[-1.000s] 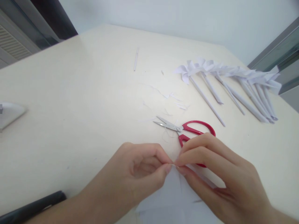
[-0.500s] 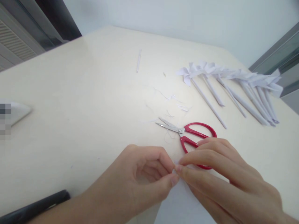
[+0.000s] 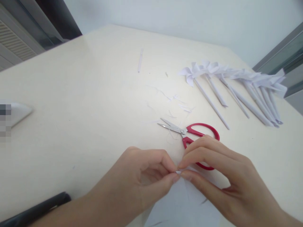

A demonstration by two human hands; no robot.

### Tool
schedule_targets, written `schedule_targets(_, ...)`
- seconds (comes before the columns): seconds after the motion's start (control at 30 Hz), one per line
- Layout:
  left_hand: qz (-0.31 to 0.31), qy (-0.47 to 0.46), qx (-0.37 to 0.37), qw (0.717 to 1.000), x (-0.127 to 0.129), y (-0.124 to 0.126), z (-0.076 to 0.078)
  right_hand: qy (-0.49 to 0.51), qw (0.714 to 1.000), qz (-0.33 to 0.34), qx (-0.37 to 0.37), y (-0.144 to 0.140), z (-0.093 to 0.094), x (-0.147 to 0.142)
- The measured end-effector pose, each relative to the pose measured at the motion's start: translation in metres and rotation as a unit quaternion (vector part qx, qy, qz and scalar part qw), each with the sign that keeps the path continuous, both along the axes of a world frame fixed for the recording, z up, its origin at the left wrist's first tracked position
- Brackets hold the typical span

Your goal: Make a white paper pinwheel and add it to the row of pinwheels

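A sheet of white paper (image 3: 182,205) extends below my hands to the bottom edge of the view. My left hand (image 3: 142,179) pinches a small white tip at the top of this paper between thumb and forefinger. From the right, my right hand (image 3: 229,176) closes thumb and fingertips at the same spot, almost touching the left fingertips. Whether the tip is folded or rolled is too small to tell. Scissors (image 3: 182,131) with red handles lie just beyond, blades slightly apart, and my right hand covers part of the handles.
Several white paper pinwheel-like shapes on rolled sticks (image 3: 236,85) lie in a row at the right. Thin paper scraps (image 3: 175,97) are scattered beyond the scissors. A short paper tube (image 3: 140,60) lies farther back. A black object (image 3: 35,209) sits beside my left forearm.
My right thumb has shifted below the pinched tip, and the right fingers now arch over it. More of the paper shows between my hands. My left hand has hardly moved.
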State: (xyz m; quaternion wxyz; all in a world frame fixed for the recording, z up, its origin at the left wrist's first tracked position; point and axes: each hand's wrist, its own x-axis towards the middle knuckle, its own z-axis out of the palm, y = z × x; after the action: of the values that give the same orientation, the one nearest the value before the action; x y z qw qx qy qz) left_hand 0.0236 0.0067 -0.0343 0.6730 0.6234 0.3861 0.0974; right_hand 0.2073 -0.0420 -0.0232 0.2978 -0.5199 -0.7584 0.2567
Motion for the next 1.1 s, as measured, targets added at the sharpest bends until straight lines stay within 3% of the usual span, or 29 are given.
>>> schedule_targets(0.47, 0.003, 0.041, 0.061, 0.997, 0.001, 0.0, 0.004, -0.025, 1.0, 0.002, -0.001, -0.002, 0.002, 0.002)
schedule_targets(0.8, -0.004, 0.052, 0.02, 0.998, 0.002, -0.001, 0.003, -0.058, 0.997, -0.014, 0.041, 0.002, -0.004, -0.009)
schedule_targets(1.1, -0.003, 0.042, 0.054, 0.998, 0.0, -0.002, 0.003, -0.048, 0.999, -0.013, -0.015, -0.004, 0.0, 0.001)
